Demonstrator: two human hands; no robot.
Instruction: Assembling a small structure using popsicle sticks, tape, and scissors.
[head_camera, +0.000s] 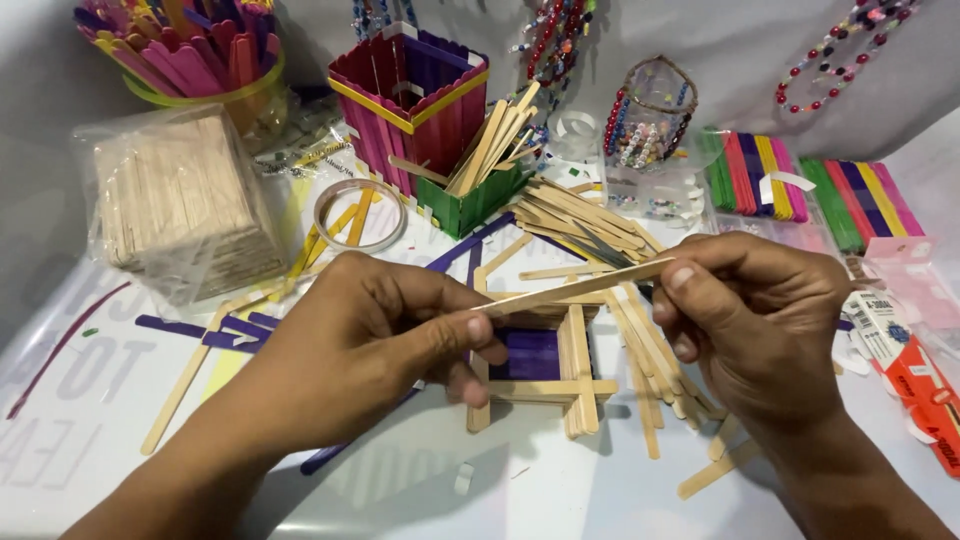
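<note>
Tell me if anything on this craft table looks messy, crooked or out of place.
Mostly loose clutter: plain wooden sticks lie scattered at all angles right of the small square stick frame, and a few strays lie on the left. Small white scraps sit near the front. Nothing looks broken or spilled.

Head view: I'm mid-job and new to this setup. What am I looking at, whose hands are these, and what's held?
No machine here: one camera on a person's head looks down at their own bare hands. The left hand and right hand pinch the two ends of one plain wooden stick above a small square stick frame with a purple base. Around it on the white table lie loose sticks, a bagged stack of sticks, a tape roll, a pink and purple stick box, packs of coloured sticks and beads.
</note>
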